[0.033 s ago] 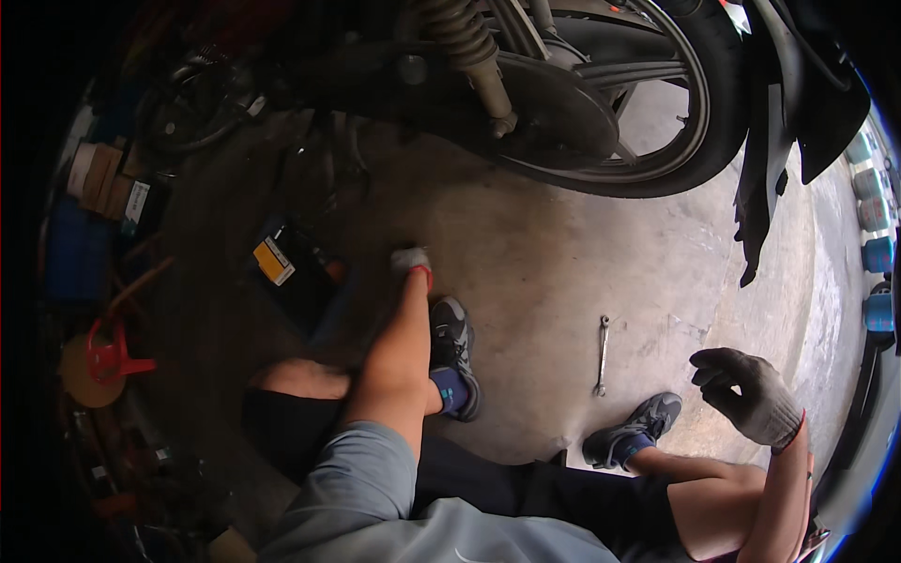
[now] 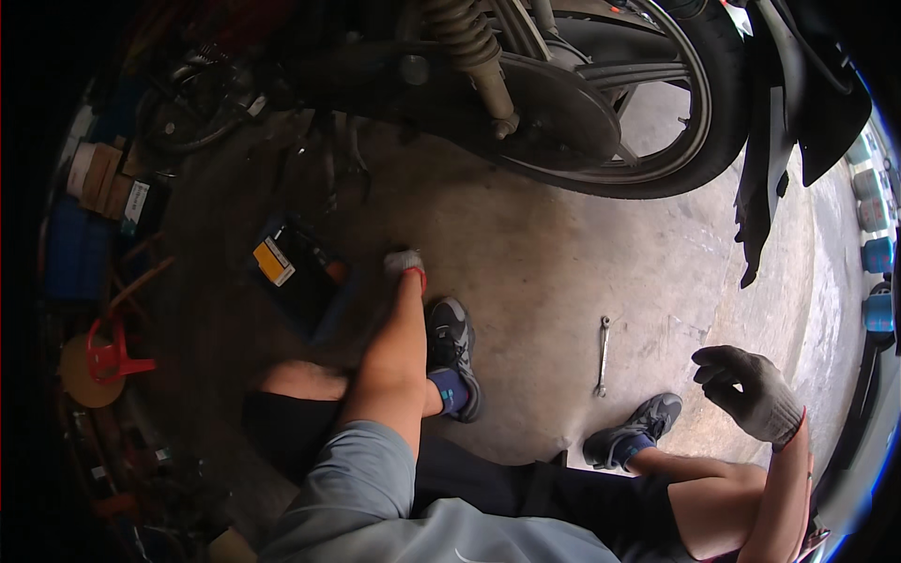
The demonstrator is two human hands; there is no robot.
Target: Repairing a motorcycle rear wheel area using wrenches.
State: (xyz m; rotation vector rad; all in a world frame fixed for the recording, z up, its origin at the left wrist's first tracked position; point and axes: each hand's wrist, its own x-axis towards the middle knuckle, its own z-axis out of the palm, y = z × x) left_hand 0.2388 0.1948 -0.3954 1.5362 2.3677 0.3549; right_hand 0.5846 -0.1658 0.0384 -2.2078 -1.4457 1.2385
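Observation:
My left hand point(image 2: 404, 262), in a pale knitted glove with a red cuff, is stretched forward over the floor just beyond my left shoe. It is nearest to a dark blue tray point(image 2: 326, 328), which holds dark items and a box with a yellow label point(image 2: 273, 261). Its fingers are small and in shadow, so whether they hold anything cannot be made out. Above my right knee hangs my right hand point(image 2: 751, 394), in a glove with a dark palm. The fingers bend loosely, with a gap beside the thumb and nothing visible in them. A combination wrench point(image 2: 603, 357) lies on the floor between my feet.
Ahead stands a motorcycle, its rear wheel point(image 2: 723, 113), shock absorber point(image 2: 469, 56) and chain cover point(image 2: 554, 117) close by. A dark fender piece point(image 2: 758, 206) hangs at the right. Boxes point(image 2: 103, 183) and a red plastic stool point(image 2: 117, 352) are at the left; blue containers point(image 2: 878, 255) line the right.
My left hand has shifted slightly left, toward the tray. My right hand and the wrench stay where they were.

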